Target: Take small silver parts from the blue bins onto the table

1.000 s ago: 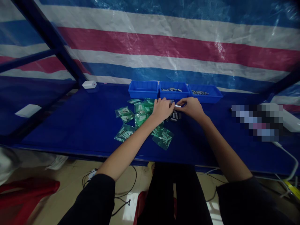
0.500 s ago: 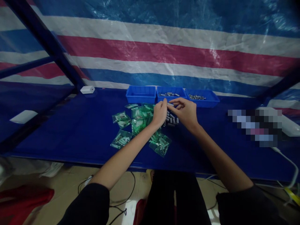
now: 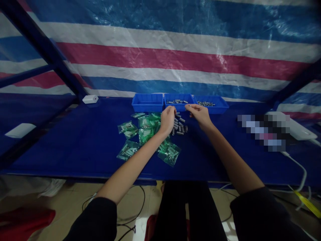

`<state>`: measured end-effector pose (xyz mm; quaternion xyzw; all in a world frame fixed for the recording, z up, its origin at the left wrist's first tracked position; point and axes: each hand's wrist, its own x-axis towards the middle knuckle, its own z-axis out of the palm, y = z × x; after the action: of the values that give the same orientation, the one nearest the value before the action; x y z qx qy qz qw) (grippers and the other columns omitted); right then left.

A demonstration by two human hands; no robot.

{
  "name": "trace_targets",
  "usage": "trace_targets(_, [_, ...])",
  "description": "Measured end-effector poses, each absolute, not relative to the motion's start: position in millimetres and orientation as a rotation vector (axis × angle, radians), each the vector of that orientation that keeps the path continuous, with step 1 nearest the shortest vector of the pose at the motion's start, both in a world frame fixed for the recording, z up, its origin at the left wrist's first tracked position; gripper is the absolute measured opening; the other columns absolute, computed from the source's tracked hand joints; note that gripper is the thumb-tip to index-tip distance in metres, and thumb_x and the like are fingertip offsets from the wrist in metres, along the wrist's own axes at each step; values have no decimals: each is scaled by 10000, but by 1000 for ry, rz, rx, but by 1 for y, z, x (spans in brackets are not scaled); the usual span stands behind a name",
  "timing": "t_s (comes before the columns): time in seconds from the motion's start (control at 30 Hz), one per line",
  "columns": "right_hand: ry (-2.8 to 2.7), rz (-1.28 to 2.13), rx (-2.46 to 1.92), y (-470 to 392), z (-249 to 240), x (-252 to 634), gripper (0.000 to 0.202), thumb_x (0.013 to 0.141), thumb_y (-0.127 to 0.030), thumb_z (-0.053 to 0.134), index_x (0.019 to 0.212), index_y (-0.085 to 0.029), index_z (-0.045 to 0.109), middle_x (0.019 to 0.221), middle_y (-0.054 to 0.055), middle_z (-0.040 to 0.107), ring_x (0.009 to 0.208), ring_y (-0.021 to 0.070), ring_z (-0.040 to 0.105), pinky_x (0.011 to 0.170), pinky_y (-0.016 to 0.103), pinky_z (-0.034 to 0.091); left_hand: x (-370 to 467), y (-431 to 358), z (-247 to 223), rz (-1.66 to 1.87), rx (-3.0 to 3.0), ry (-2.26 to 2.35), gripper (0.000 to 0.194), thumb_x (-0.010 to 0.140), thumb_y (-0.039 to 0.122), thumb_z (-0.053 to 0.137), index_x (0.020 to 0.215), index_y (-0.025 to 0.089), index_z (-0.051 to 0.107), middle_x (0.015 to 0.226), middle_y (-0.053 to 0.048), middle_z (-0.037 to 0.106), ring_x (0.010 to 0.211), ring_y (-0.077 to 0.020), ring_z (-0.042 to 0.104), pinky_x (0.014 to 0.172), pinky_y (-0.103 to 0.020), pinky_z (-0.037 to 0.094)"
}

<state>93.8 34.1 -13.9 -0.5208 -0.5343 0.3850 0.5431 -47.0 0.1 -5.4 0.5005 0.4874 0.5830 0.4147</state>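
My left hand is curled closed beside a loose pile of small grey metal cylinders; whatever its fingers hold is hidden. To the right, my right hand pinches thumb and forefinger together just in front of the middle blue bin. A tiny light spot shows at those fingertips, too small to name. Several clear green-tinted bags of small rod-like pieces lie left of and below my left hand, partly covered by my forearm.
A left blue bin and a right blue bin flank the middle one; small metal parts lie in the middle and right bins. White boxes are at the left. A blurred patch and a white device with a cable are at the right.
My right hand has drawn away from my left hand, toward the right, leaving a gap between them. More of the metal cylinders show now. The view has shifted slightly.
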Motion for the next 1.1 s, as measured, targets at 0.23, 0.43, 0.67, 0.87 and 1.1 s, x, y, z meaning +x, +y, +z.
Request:
trace_targets(0.23, [-1293,920,-1229,46,-13,111,449,634,-482,706,974,-187,701,921,65,706,760,170,642,596,263,535,-39,-6,-9,1427,1428,1219,245,805,151,415,564,181,440,557,31,402,568,-98,417,587,-243,320])
trace_targets(0.43, [-1566,841,-1086,41,-5,109,488,716,-475,646,1136,-228,636,1101,71,675,900,201,653,691,290,538,-39,-8,-9,1429,1679,1294,225,812,186,428,587,192,436,600,21,433,614,-113,419,631,-261,328])
trace_targets(0.67, [-2020,504,-1464,32,-17,113,227,639,-405,703,784,-234,739,710,3,715,687,172,656,638,279,494,-42,-6,-13,1398,1890,1397,204,814,195,427,610,191,433,648,6,468,680,-134,435,674,-267,328])
trace_targets(0.87, [-2116,565,-1525,32,-19,115,264,601,-463,715,750,-247,741,713,9,714,680,184,656,584,286,474,-45,-3,-14,1373,1745,1549,168,801,205,449,634,190,458,658,7,475,671,-135,426,656,-260,300])
trace_targets(1.1, [-1908,652,-1293,30,-16,104,267,652,-391,694,794,-167,717,701,45,698,639,156,639,604,271,495,-47,1,-16,1448,1519,1514,197,835,322,489,692,201,427,643,28,450,641,-118,421,647,-255,299])
